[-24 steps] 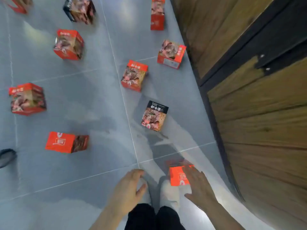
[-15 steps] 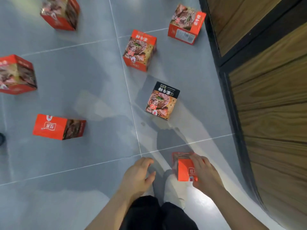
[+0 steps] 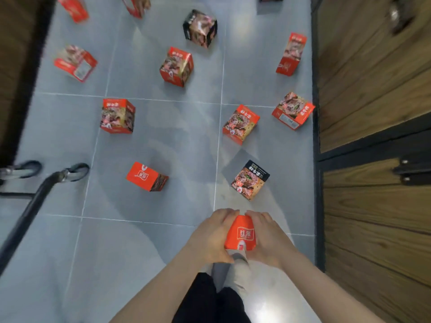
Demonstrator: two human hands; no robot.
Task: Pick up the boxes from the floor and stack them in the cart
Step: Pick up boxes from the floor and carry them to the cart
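Note:
I hold a small orange-red box [image 3: 241,233] between both hands, low in the middle of the view, above my feet. My left hand [image 3: 213,237] presses its left side and my right hand [image 3: 265,238] its right side. Several more boxes lie scattered on the grey tiled floor: a black-topped one [image 3: 250,179] just ahead, a red one on its side [image 3: 147,176], and others such as a red box [image 3: 117,115] and another red box [image 3: 240,123] farther off. Only the cart's dark frame bar [image 3: 28,213] and wheels [image 3: 78,171] show at the left edge.
A wooden panelled wall with dark trim [image 3: 373,159] runs along the right side, close to my right arm. A dark wooden surface [image 3: 16,66] borders the floor at the upper left. Bare floor tiles [image 3: 70,264] lie to my left.
My left hand has joined the right on the orange-red box, and the box has come up off the floor. The view has tilted up, bringing the cart frame and farther boxes into sight.

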